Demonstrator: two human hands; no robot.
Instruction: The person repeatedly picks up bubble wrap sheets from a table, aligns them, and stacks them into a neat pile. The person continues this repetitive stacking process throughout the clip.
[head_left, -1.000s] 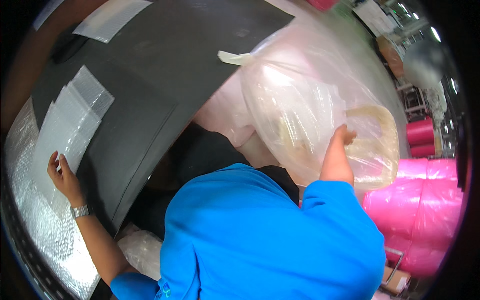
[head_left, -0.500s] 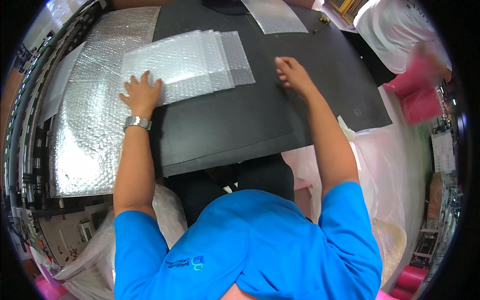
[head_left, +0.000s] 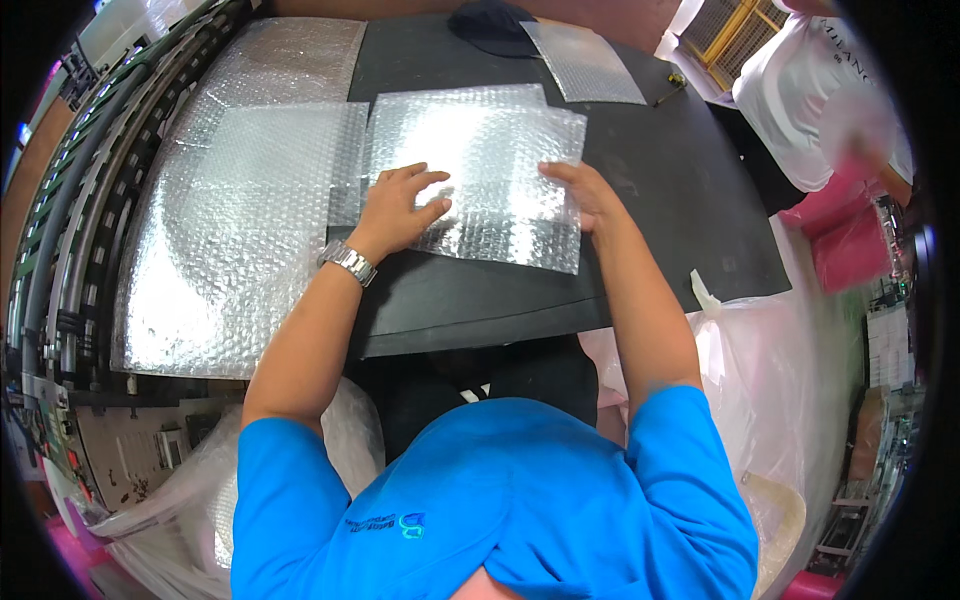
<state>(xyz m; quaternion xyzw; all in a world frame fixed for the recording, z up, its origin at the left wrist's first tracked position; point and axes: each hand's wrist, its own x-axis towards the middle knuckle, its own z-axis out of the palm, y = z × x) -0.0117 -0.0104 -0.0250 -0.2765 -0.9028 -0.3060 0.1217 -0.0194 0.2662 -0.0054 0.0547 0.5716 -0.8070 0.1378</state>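
Clear bubble wrap sheets point(head_left: 480, 185) lie roughly stacked on the dark table in front of me, the top one slightly askew. My right hand point(head_left: 588, 195) pinches their right edge, thumb on top and the other fingers mostly hidden beneath. At the lower left of this stack, my left hand point(head_left: 405, 210) rests on the top sheet with its fingers apart. Another bubble wrap sheet point(head_left: 275, 150) lies to the left, over a long bubble wrap length point(head_left: 190, 270) that runs along the table's left side.
Rollers and rails point(head_left: 110, 170) line the left. At the back are a dark cap point(head_left: 492, 28), a separate bubble wrap sheet point(head_left: 590, 65) and a small yellow-and-black tool point(head_left: 676, 80). Beyond the right edge stands a person in a white shirt point(head_left: 800, 95), near pink wrapped material point(head_left: 850, 235).
Several sheets have shifted right and toward me, while one stays at the left. My left hand has moved right onto them. My right hand, formerly free, now grips their right edge.
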